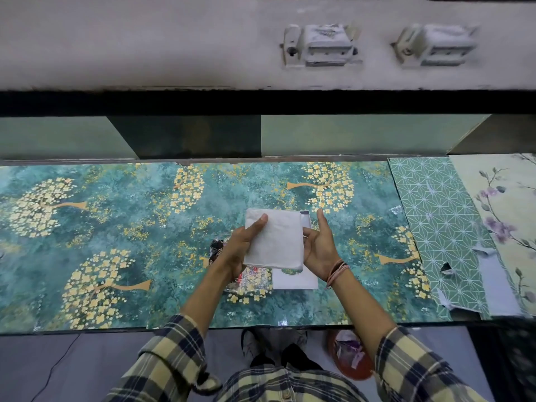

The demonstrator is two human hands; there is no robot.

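A folded white cloth (274, 239) is held above the counter between both hands. My left hand (240, 250) grips its left side, thumb lying across the top corner. My right hand (319, 248) holds the right edge, fingers curled against it, thumb pointing up. Behind the cloth's upper right corner a small grey box edge (307, 220) shows, partly hidden. Below the cloth a white paper sleeve with a disc (294, 280) lies on the counter. A shiny clear wrapper with red and black print (246, 278) lies under my left hand.
The counter (116, 227) is covered with teal sheet printed with golden trees. To the right lie a green geometric sheet (441, 227), torn at the front, and a pale floral sheet (504, 216). A shelf runs overhead. An orange bin (351, 355) stands on the floor.
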